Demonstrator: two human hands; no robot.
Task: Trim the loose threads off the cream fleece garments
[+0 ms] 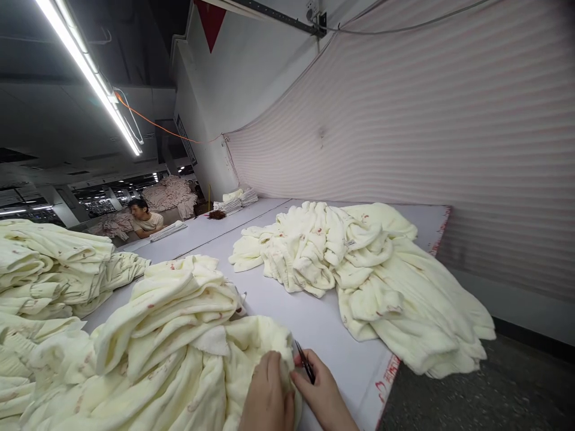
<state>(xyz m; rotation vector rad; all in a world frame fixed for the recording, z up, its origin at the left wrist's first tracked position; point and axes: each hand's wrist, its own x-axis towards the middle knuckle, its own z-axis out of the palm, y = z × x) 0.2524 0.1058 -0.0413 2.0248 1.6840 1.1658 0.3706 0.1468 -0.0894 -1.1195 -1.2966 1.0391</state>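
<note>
My left hand (pixel 268 392) is at the bottom centre, its fingers closed on the edge of a cream fleece garment (pixel 258 335). Just right of it, my right hand (pixel 321 389) grips slender black thread snips (pixel 306 364), their tips pointing up and left beside the cloth. The right thumb and fingertips are close against the same garment edge. Part of the fabric between both hands is hidden. This garment lies at the front of a heap of cream clothing (pixel 179 305) with small reddish marks.
Another cream garment pile (pixel 372 263) spreads over the right table edge. More garments (pixel 54 263) are heaped at left. Folded stacks (pixel 238 200) lie at the far end of the pale table (pixel 265 299). A person (pixel 146 218) is beyond it. Striped cloth (pixel 404 120) covers the wall.
</note>
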